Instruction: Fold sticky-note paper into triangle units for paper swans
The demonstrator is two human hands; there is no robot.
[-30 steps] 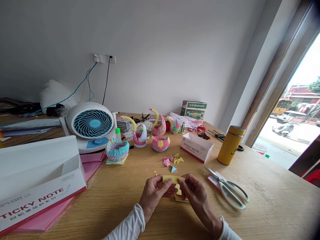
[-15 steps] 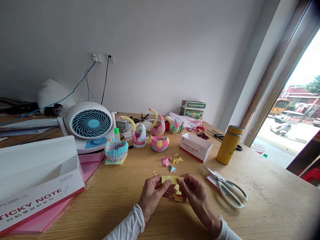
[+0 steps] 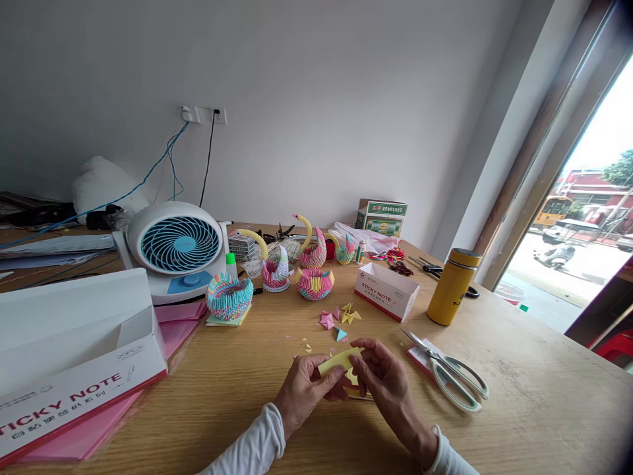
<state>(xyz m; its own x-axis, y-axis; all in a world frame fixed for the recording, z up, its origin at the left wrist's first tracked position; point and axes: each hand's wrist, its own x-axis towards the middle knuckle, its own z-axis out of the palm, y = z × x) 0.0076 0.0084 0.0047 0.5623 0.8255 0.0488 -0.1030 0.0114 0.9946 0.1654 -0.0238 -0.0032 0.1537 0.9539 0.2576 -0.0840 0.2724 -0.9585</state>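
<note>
Between my two hands is a folded yellow strip of paper (image 3: 338, 361), raised a little off the table. My left hand (image 3: 307, 389) pinches its left end, thumb on top. My right hand (image 3: 382, 377) has its thumb and fingers closed at the strip's right end. Partly hidden beneath the hands lies more yellow paper (image 3: 352, 379). Just beyond them sit small folded pieces: a blue one (image 3: 340, 334), pink ones (image 3: 327, 319) and yellow ones (image 3: 350, 313). Scissors (image 3: 452, 373) rest right of my right hand on a pink-and-white pad (image 3: 420, 359).
Paper swans (image 3: 275, 272) and paper baskets (image 3: 230, 297) stand farther back. An open sticky note box (image 3: 386, 291) and a yellow flask (image 3: 453, 287) are on the right. At left are a larger white box (image 3: 89, 386) and a fan (image 3: 178, 247).
The yellow strip has tilted, its right end now higher. My right fingers have shifted up and left slightly, while my left hand stays nearly in place.
</note>
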